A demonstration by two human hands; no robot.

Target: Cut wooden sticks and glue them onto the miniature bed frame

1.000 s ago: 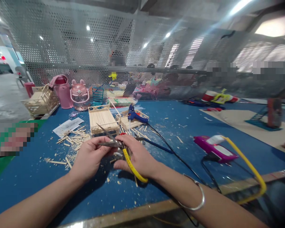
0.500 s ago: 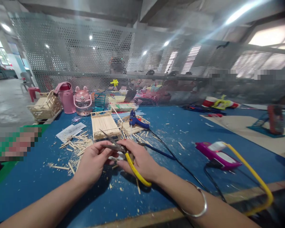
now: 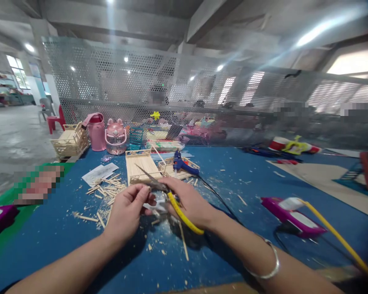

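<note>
My right hand [image 3: 191,202] is closed round a pair of scissors with yellow handles [image 3: 182,214]; the dark blades [image 3: 147,176] point up and left. My left hand [image 3: 127,212] is pinched just left of the blades, fingers curled on something small I cannot make out. Both hands hover over the blue table [image 3: 49,237], close together. A thin wooden stick [image 3: 183,241] lies on the table below my right hand.
Loose wooden sticks [image 3: 106,190] litter the table left of my hands. Behind them stand a stick-built bed frame [image 3: 140,165], a blue glue gun [image 3: 184,164], pink containers [image 3: 106,132] and a wooden basket [image 3: 70,141]. A purple device [image 3: 290,218] with a yellow cord lies at right.
The view has tilted upward, so hands and table sit lower in the picture. The hands keep the same grip on the scissors and stay together.
</note>
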